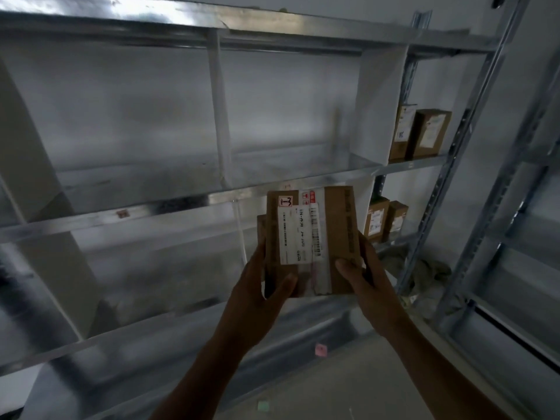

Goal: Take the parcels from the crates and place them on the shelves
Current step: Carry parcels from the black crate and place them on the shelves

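I hold a brown cardboard parcel (pixel 336 234) with a white shipping label upright in front of the metal shelves (pixel 181 204). My left hand (pixel 257 286) grips its lower left edge, thumb across the front. My right hand (pixel 363 280) grips the lower right edge, thumb on the face. A second cardboard edge shows behind the parcel on its left side; I cannot tell whether it is a separate parcel. No crates are in view.
Two parcels (pixel 421 133) stand on the upper right shelf, and two more parcels (pixel 385 219) on the shelf below. White dividers (pixel 219 116) split the shelves into bays. A crumpled cloth (pixel 421 268) lies at lower right. A second metal rack (pixel 515 207) stands on the right.
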Demonstrator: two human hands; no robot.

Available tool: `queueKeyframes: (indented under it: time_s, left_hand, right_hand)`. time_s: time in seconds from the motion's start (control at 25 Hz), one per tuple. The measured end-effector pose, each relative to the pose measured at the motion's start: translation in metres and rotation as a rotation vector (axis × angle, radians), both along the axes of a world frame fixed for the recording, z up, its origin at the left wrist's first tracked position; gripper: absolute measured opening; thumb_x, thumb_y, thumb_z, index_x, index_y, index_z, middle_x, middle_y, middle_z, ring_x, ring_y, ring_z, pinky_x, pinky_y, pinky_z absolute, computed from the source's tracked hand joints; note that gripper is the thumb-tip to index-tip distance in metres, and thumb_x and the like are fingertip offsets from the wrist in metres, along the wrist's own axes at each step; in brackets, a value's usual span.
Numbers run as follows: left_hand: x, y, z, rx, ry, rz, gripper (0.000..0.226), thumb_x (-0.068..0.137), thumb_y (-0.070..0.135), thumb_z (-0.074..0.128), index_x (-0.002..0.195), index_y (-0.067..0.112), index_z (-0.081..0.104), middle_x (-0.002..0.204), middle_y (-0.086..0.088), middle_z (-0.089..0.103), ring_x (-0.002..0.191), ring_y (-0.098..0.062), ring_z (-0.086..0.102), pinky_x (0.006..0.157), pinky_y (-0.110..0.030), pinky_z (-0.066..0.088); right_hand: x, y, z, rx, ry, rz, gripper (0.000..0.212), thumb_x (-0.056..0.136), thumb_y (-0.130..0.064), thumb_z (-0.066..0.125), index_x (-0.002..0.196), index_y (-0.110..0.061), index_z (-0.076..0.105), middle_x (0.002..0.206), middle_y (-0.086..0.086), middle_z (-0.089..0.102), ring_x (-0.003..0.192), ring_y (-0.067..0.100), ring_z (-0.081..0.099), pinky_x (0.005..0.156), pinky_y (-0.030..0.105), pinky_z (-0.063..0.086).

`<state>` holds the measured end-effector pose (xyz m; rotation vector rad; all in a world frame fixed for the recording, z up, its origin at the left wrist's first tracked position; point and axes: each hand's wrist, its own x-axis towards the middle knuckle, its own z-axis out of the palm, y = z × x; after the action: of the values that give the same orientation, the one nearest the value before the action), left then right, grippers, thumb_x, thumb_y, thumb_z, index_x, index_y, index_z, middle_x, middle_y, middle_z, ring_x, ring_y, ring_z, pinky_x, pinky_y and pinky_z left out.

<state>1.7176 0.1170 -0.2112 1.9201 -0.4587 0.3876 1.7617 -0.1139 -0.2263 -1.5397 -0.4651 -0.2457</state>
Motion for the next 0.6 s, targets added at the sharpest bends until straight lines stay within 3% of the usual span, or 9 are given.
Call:
queueKeyframes:
  time_s: [0.12, 0.28, 0.44, 0.6]
  left_hand:
    - [0.058, 0.0, 0.024, -0.155, -0.045, -0.044, 0.058, 0.094, 0.047, 0.061, 0.14, 0.067, 0.032, 0.138, 0.025, 0.057, 0.124, -0.002, 0.061, 0.091, -0.033, 0.06]
    - [0.131, 0.002, 0.058, -0.243, -0.152, -0.079, 0.06, 0.098, 0.036, 0.066, 0.146, 0.055, 0.035, 0.141, 0.022, 0.058, 0.125, -0.002, 0.061, 0.086, -0.016, 0.056]
    - [0.195, 0.009, 0.085, -0.263, -0.197, -0.096, 0.06, 0.099, 0.022, 0.068, 0.149, 0.033, 0.038, 0.143, 0.01, 0.059, 0.126, -0.011, 0.063, 0.085, -0.03, 0.061]
    - [0.242, 0.016, 0.091, -0.289, -0.186, -0.049, 0.072, 0.094, 0.012, 0.069, 0.146, 0.047, 0.033, 0.143, 0.02, 0.056, 0.129, -0.006, 0.059, 0.09, -0.026, 0.058]
  right_hand:
    - [0.056, 0.008, 0.031, -0.022, -0.048, -0.046, 0.068, 0.093, -0.049, 0.069, 0.153, -0.041, 0.039, 0.144, -0.01, 0.059, 0.131, 0.015, 0.06, 0.096, 0.033, 0.058]
    - [0.127, 0.011, 0.072, -0.075, -0.113, -0.097, 0.074, 0.091, -0.057, 0.071, 0.154, -0.049, 0.034, 0.147, -0.012, 0.055, 0.132, 0.014, 0.059, 0.095, 0.036, 0.059]
    - [0.193, 0.018, 0.101, -0.137, -0.153, -0.089, 0.081, 0.089, -0.061, 0.071, 0.156, -0.049, 0.028, 0.15, -0.012, 0.053, 0.134, 0.015, 0.057, 0.097, 0.044, 0.058]
    - [0.255, 0.026, 0.115, -0.21, -0.194, -0.012, 0.085, 0.088, -0.061, 0.072, 0.157, -0.045, 0.025, 0.15, -0.011, 0.052, 0.137, 0.016, 0.054, 0.101, 0.05, 0.056]
